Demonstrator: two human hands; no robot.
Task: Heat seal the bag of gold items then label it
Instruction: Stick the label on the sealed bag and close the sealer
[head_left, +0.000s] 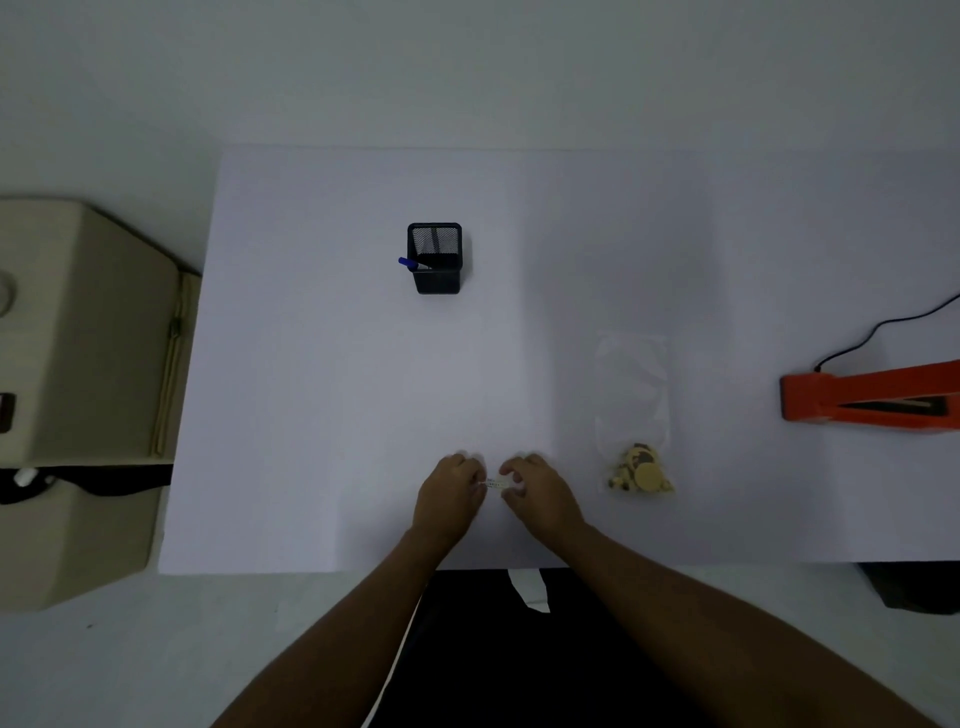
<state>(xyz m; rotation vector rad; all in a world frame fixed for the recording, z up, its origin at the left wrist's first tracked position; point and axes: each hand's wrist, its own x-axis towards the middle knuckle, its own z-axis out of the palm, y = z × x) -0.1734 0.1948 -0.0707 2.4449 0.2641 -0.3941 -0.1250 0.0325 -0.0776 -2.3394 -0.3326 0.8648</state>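
A clear plastic bag (632, 395) lies flat on the white table (322, 415), right of centre, with gold items (640, 472) bunched at its near end. My left hand (451, 493) and my right hand (540, 493) meet near the table's front edge, left of the bag. Between their fingertips they pinch a small white label (494, 484). An orange heat sealer (872, 397) sits at the right edge, its jaw lifted and its black cord trailing back.
A black mesh pen holder (437, 258) with a blue marker (411, 264) stands at the middle back. A beige machine (78, 364) sits off the table's left side. A white paper strip (530, 590) hangs below the front edge.
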